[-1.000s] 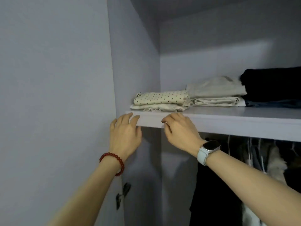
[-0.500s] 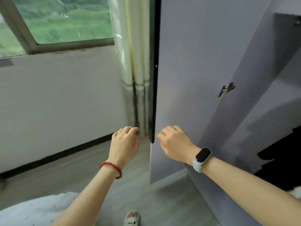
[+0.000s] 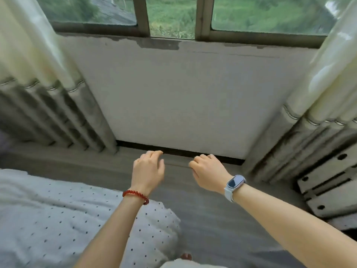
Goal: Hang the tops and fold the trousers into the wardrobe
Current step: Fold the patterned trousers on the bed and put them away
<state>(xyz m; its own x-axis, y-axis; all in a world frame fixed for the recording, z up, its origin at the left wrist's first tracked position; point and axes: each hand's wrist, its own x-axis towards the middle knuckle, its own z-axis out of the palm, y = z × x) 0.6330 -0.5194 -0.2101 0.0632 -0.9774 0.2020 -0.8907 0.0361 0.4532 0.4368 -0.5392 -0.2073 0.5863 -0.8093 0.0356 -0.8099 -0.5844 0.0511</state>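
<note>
while both arms reach out over the floor point(image 3: 202, 219), the left hand point(image 3: 147, 172) and the right hand point(image 3: 209, 174) hang empty, fingers loosely curled and gripping nothing. a dotted bedspread point(image 3: 48, 219) lies at lower left. curtains point(image 3: 48, 93) flank the wall point(image 3: 183, 93) under the window point(image 3: 172, 16). no tops, trousers or wardrobe show in this view.

A home bedroom: a dotted bed point(image 3: 48, 219) at near left, curtains point(image 3: 38, 74) flanking a far window point(image 3: 172, 16).
</note>
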